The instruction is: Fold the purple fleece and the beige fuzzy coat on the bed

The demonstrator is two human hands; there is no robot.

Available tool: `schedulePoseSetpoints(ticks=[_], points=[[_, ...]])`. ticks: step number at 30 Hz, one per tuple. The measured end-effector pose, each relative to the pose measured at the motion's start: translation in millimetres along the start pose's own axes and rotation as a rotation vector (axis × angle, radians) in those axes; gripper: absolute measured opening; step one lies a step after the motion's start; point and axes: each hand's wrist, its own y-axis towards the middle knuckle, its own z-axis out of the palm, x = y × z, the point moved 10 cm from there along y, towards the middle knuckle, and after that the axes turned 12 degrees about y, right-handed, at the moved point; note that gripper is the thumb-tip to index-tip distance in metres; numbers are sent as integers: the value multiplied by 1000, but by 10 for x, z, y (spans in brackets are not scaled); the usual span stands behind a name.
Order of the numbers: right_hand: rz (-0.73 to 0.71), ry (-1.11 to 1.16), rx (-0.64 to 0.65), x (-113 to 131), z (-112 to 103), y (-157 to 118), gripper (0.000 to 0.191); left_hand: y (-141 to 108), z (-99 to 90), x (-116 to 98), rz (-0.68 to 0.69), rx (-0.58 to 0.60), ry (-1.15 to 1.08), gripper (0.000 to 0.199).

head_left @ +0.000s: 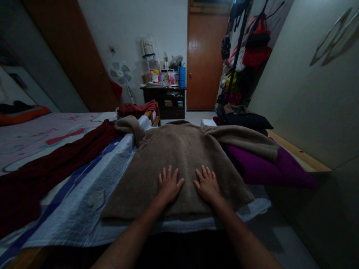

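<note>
A brown fleecy sweater [179,149] lies spread out in front of me, its hem toward me and its neck at the far end. Its left sleeve [130,125] is bent back on itself, while the right sleeve [246,138] stretches out over a purple cloth [260,166]. My left hand [169,185] rests flat on the lower middle of the sweater, fingers spread. Beside it, a little to the right, my right hand [206,184] also presses flat with its fingers apart. Neither hand grips anything. Under the sweater is a light blue sheet [84,201].
Dark red clothing [70,157] lies along the patterned bed [50,130] on the left. A folded dark garment pile [244,117] sits on a wooden ledge [305,158] at right. Farther back stand a white fan [121,73], a dark cabinet [165,106] and a wooden door [206,59].
</note>
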Motion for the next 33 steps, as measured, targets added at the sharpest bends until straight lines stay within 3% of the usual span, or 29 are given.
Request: schedulePoseSetpoints(ticks=[3,5,10,14,18,23,28,33], points=[[30,-10,-15,-71,-23,-104,59,-42,-13,-348,132,-34,-69,60],[39,-14,-8,-98,-10,-181,60,-75,16,-457,162,-38,-96,61],[18,-20,19,-97,36,-341,61,-121,43,-475,177,-51,-114,62],[5,-12,57,-62,-65,-399,60,-126,28,-467,170,-50,-103,60],[-39,59,125,-21,-357,-365,50,-130,6,-487,172,-57,-90,60],[-72,109,-37,-153,-986,-201,42,-132,18,-484,170,-48,-74,58],[-60,36,-201,-475,-1463,-42,41,-136,7,-484,171,-58,-76,57],[53,-141,-261,-876,-1656,59,44,-154,-40,-487,165,-60,-64,55]])
